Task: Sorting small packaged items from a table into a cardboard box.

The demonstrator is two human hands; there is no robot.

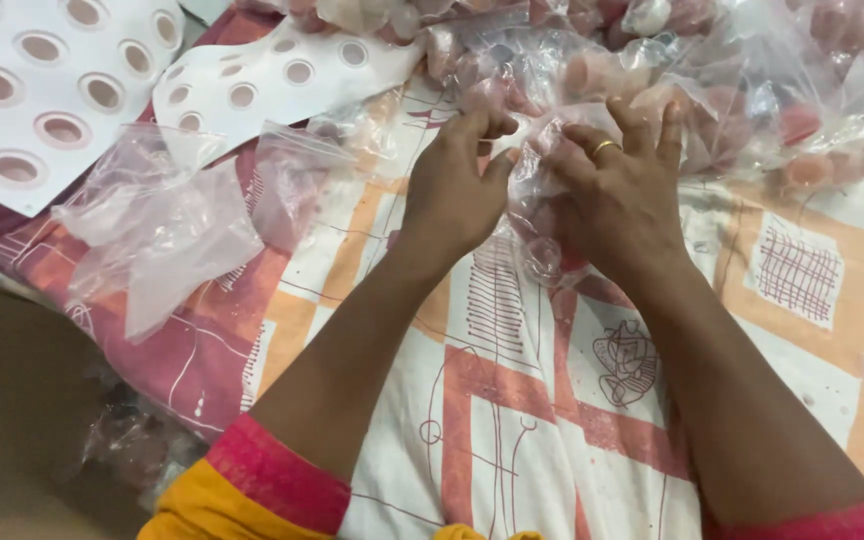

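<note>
My left hand (455, 190) and my right hand (620, 195) both grip one small clear plastic bag (537, 215) with pink round pieces inside, held just above the patterned cloth. The left fingers pinch the bag's top edge. The right hand, with a gold ring, wraps over the bag's right side. Right behind the hands lies a heap of filled clear bags (732, 90) holding pink and red round pieces.
A patterned white, orange and red cloth (512, 400) covers the surface. Empty clear bags (167, 225) lie at the left. Two white sheets with round punched holes (47, 90) (272, 75) lie at the top left. A brown surface (12, 400) shows at the lower left.
</note>
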